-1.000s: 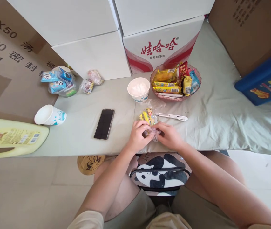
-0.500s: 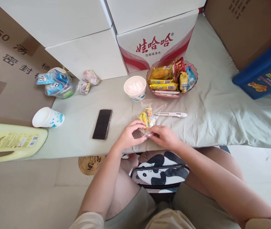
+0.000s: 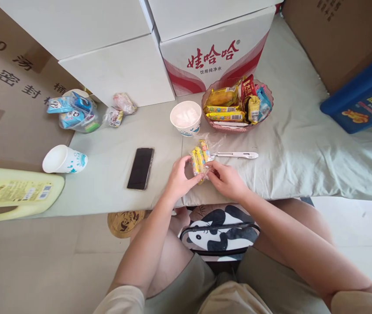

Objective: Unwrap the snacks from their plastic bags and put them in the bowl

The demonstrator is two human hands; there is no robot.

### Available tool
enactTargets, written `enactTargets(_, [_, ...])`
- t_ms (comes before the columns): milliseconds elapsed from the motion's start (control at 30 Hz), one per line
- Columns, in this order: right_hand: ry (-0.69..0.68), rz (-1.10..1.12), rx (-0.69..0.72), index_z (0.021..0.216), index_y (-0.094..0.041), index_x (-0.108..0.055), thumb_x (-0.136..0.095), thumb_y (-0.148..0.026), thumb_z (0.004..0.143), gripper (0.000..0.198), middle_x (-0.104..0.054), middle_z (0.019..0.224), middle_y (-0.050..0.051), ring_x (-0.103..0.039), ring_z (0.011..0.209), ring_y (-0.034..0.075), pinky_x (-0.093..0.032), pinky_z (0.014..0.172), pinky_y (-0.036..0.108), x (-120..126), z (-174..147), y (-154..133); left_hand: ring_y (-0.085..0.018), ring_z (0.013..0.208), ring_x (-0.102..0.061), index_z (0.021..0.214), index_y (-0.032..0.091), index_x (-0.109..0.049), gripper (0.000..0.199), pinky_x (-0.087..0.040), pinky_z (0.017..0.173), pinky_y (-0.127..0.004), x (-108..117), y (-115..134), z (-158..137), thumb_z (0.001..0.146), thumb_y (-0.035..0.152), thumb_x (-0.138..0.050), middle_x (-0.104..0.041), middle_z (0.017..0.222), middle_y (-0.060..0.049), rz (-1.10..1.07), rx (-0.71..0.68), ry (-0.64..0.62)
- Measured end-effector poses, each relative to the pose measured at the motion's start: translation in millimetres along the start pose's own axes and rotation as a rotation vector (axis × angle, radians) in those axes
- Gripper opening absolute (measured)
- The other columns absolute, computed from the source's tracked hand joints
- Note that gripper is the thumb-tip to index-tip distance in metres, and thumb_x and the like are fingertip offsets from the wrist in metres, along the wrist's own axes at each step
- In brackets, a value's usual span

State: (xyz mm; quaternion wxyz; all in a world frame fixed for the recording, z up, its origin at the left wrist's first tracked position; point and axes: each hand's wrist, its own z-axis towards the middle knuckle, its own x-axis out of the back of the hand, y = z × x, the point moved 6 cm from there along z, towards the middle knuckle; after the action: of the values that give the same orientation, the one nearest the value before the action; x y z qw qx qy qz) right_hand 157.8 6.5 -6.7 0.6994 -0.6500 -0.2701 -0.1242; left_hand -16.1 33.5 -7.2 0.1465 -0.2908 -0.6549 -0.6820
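Note:
Several small yellow-wrapped snacks [image 3: 199, 158] lie in a clear plastic bag [image 3: 213, 141] near the front edge of the cloth-covered surface. My left hand [image 3: 183, 176] curls round the left side of this bag of snacks, thumb at its near end. Pinched on the bag's near right part are the fingers of my right hand [image 3: 225, 178]. Just beyond my right hand lies a white utility knife [image 3: 236, 155], its tip close to the bag. Behind the bag stands a paper bowl [image 3: 186, 120] with crumpled clear plastic inside.
A pink glass bowl [image 3: 231, 129] of packaged snacks stands at the back. Left of my hands lies a phone [image 3: 140, 168]. Farther left are a tipped paper cup [image 3: 64, 159], a container of blue packets [image 3: 73, 114] and a pale yellow jug [image 3: 18, 192]. Boxes [image 3: 216, 61] line the back.
My left hand has moved up along the bag's side and closed round it. The bag of snacks is turned slightly more upright, and my right hand has shifted a little up and right.

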Motion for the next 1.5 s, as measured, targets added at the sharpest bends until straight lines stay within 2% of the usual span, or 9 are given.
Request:
enactTargets(100, [-0.047, 0.047, 0.048, 0.093, -0.021, -0.059, -0.046, -0.022, 0.094, 0.013, -0.066, 0.073, 0.002, -0.058, 0.064, 0.017, -0.040, 0.064, 0.028, -2, 0, -6, -0.032, 0.132, -0.056, 0.138, 0.020, -0.047, 0.078, -0.043, 0.116, -0.051, -8, 1, -2, 0.071, 0.040, -0.083, -0.056, 0.143, -0.017, -0.223, 0.017, -0.045])
enactTargets(233, [-0.078, 0.166, 0.114, 0.089, -0.023, -0.054, -0.043, -0.018, 0.093, 0.012, -0.066, 0.074, 0.001, -0.060, 0.069, 0.017, -0.042, 0.067, 0.028, -3, -1, -10, -0.032, 0.130, -0.060, 0.151, 0.022, -0.033, 0.099, -0.051, 0.108, -0.046, -28, 0, -4, 0.069, 0.043, -0.084, -0.041, 0.158, -0.019, -0.525, 0.111, -0.169])
enactTargets(433, [-0.118, 0.296, 0.128, 0.088, -0.023, -0.051, -0.041, -0.019, 0.094, 0.012, -0.061, 0.068, -0.002, -0.058, 0.066, 0.016, -0.046, 0.069, 0.029, -4, -1, -11, -0.038, 0.145, -0.046, 0.156, 0.021, -0.032, 0.112, -0.040, 0.120, -0.050, -34, 1, -4, 0.062, 0.044, -0.090, -0.044, 0.159, -0.018, -0.691, 0.229, -0.226])
enactTargets(733, [0.130, -0.005, 0.275, 0.094, -0.022, -0.064, -0.050, -0.015, 0.091, 0.016, -0.066, 0.097, 0.008, -0.064, 0.089, 0.021, -0.052, 0.078, 0.035, 2, -6, -11, -0.034, 0.146, -0.046, 0.154, 0.019, -0.031, 0.102, -0.037, 0.122, -0.047, -35, 10, -1, 0.069, 0.035, -0.085, -0.045, 0.159, -0.019, -0.613, 0.175, -0.143])
enactTargets(900, [0.296, -0.098, 0.254, 0.095, -0.023, -0.068, -0.056, -0.019, 0.091, 0.013, -0.065, 0.102, 0.009, -0.066, 0.096, 0.023, -0.055, 0.086, 0.039, 7, -10, -5, -0.033, 0.145, -0.048, 0.154, 0.018, -0.030, 0.097, -0.041, 0.121, -0.045, -37, 4, 0, 0.073, 0.034, -0.082, -0.043, 0.160, -0.019, -0.563, 0.175, -0.130])
enactTargets(1100, [0.348, -0.095, 0.107, 0.106, -0.022, -0.066, -0.067, -0.027, 0.084, 0.023, -0.050, 0.143, 0.017, -0.059, 0.125, 0.032, -0.052, 0.103, 0.051, 9, -6, 5, -0.032, 0.145, -0.047, 0.150, 0.017, -0.036, 0.091, -0.040, 0.120, -0.045, -37, 4, 3, 0.071, 0.028, -0.081, -0.044, 0.159, -0.019, -0.592, 0.148, -0.132])
enactTargets(1233, [0.262, -0.011, 0.151, 0.105, -0.024, -0.064, -0.063, -0.022, 0.085, 0.020, -0.060, 0.135, 0.013, -0.062, 0.123, 0.028, -0.054, 0.102, 0.047, 6, -3, 1, -0.030, 0.133, -0.058, 0.135, 0.019, -0.051, 0.072, -0.046, 0.114, -0.043, -36, 11, 2, 0.071, 0.026, -0.082, -0.061, 0.142, -0.014, -0.618, 0.135, -0.164])
enactTargets(1333, [0.302, 0.012, 0.187, 0.102, -0.025, -0.065, -0.061, -0.022, 0.087, 0.016, -0.063, 0.132, 0.012, -0.062, 0.123, 0.027, -0.053, 0.103, 0.046, 9, -5, -2, -0.027, 0.126, -0.062, 0.127, 0.020, -0.054, 0.062, -0.048, 0.110, -0.039, -37, 15, 0, 0.073, 0.029, -0.083, -0.066, 0.131, -0.010, -0.661, 0.139, -0.170])
enactTargets(1500, [0.383, 0.032, 0.283, 0.101, -0.025, -0.064, -0.057, -0.020, 0.091, 0.013, -0.065, 0.122, 0.010, -0.065, 0.117, 0.025, -0.053, 0.102, 0.045, 12, -10, -13, -0.023, 0.126, -0.061, 0.132, 0.026, -0.047, 0.073, -0.049, 0.107, -0.035, -38, 17, -4, 0.071, 0.033, -0.086, -0.063, 0.135, -0.007, -0.779, 0.151, -0.153])
